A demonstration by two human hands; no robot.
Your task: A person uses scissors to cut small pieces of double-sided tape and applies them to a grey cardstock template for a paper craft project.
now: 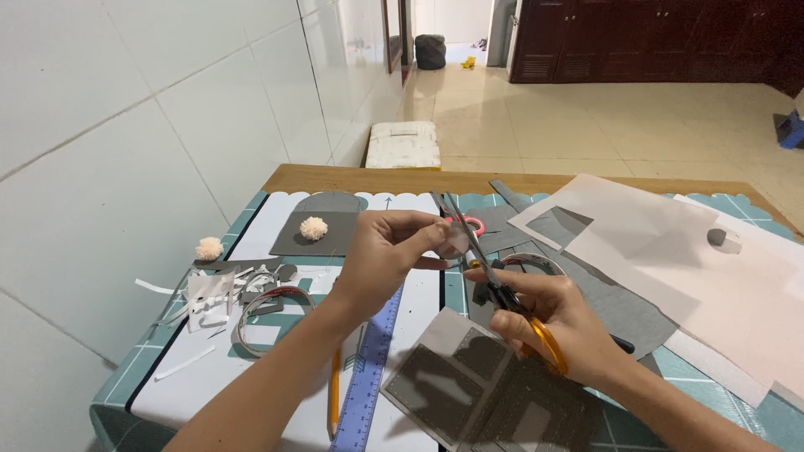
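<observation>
Scissors (494,272) with orange handles sit in the right hand (548,322), its fingers closed through the loops, and the blades stand open in a narrow V that points up and away over the bench (352,177). Between the blades, near their pivot, is a small pale paper piece (455,238), pinched by the thumb and fingertips of the left hand (389,255), which is curled shut around it just above the bench surface. The two hands are close together, almost touching at the paper piece. No box or tray shows on the bench; loose things lie straight on the teal cutting mat (243,219) and the white sheet over it. Under the left forearm lie a blue ruler (368,377) and a yellow pencil (334,402), side by side and pointing toward the near edge. Left of the hands a heap of white and grey paper scraps (222,293) lies beside a coil of tape (264,314). One cream pompom (313,228) rests on a grey card, another pompom (209,248) sits at the mat's left rim. Below the right hand lies translucent paper over grey cut shapes (469,377), and large pale sheets (670,259) cover the right side of the bench.
</observation>
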